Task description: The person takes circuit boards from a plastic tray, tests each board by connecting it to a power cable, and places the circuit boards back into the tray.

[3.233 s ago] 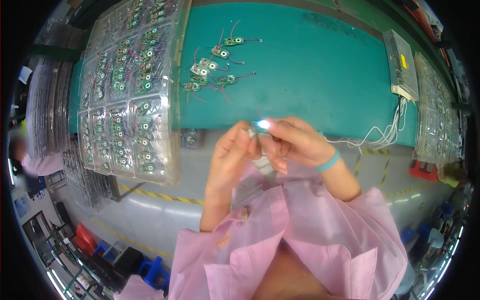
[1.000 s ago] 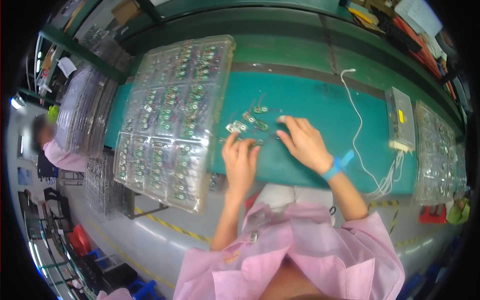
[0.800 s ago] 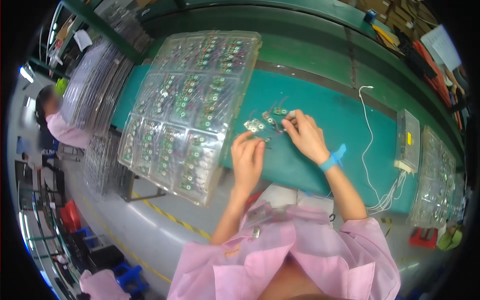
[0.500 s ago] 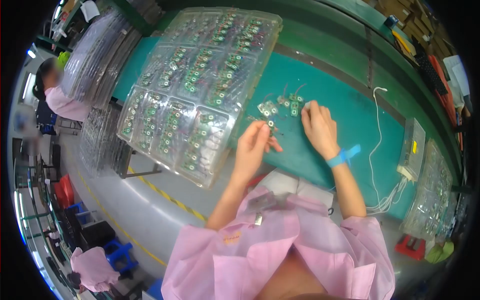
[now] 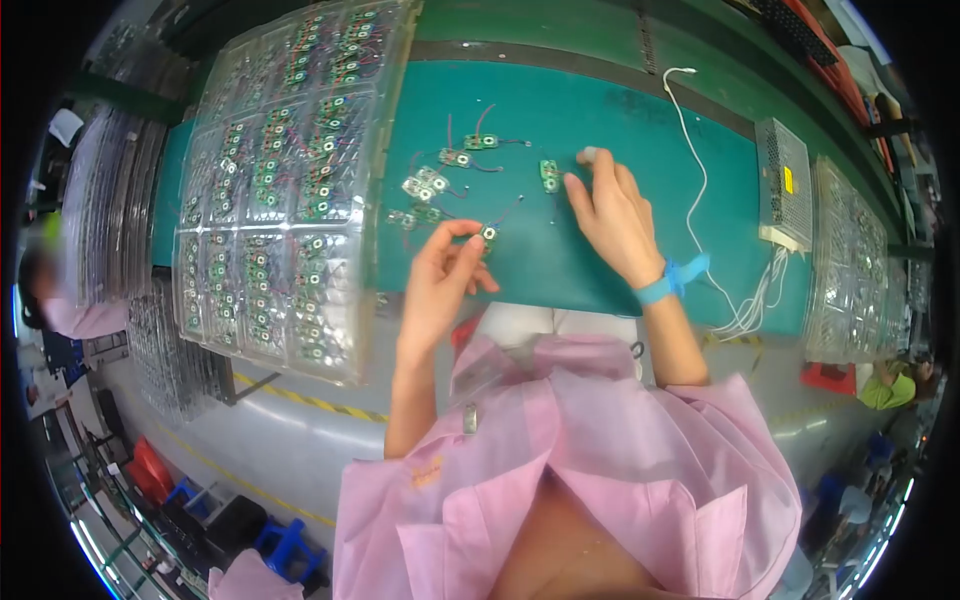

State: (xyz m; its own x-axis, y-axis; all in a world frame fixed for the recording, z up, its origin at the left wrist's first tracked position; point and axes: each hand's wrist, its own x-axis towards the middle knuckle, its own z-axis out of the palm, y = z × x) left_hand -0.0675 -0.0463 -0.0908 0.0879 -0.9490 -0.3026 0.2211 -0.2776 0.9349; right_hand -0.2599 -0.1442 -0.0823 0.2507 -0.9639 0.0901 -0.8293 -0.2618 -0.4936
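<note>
left hand [image 5: 442, 270]: pinching a small circuit board [image 5: 488, 234] | right hand [image 5: 612, 215]: released, fingers parted, beside second board [image 5: 549, 176] on green mat [image 5: 540, 265]

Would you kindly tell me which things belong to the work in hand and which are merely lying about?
Seemingly in use:
circuit board in the left hand
loose board by the right hand
clear tray of boards

Untouched, perhaps just lying about:
white cable
metal box
blue stool

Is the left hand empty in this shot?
No, the left hand is pinching a small green circuit board.
</note>
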